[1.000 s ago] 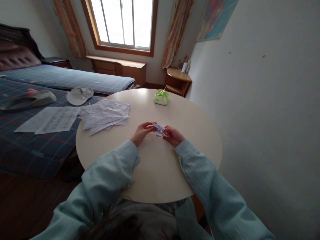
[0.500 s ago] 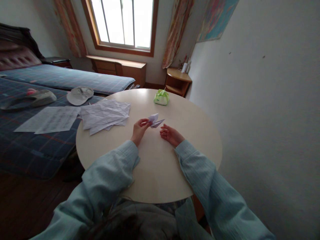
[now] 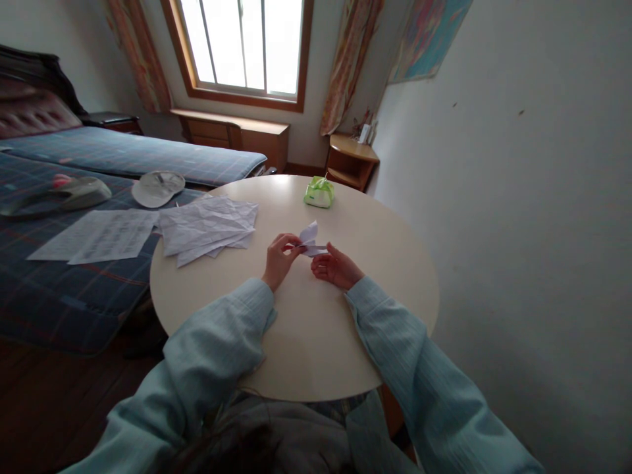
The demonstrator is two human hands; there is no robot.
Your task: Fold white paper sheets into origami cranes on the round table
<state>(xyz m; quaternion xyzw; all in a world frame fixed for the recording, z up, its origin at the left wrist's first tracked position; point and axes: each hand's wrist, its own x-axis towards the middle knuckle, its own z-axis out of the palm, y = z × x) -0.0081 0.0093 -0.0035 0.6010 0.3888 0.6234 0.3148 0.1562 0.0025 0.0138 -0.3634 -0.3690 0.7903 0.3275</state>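
At round pale counter (image 3: 316,342), w/ loose sheets (image 3: 210,225) at 10 o'clock & green pkt (image 3: 318,193) nr 12: pinching folded paper (image 3: 310,233), just off ctr toward 12, in nearly closed L hand (image 3: 279,261); holding R hand (image 3: 340,267) half-curled at paper's 4 o'clock, can't tell if gripping.

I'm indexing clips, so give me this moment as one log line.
left hand: pinching folded paper; right hand: at paper's right end, contact unclear; green pack: on table
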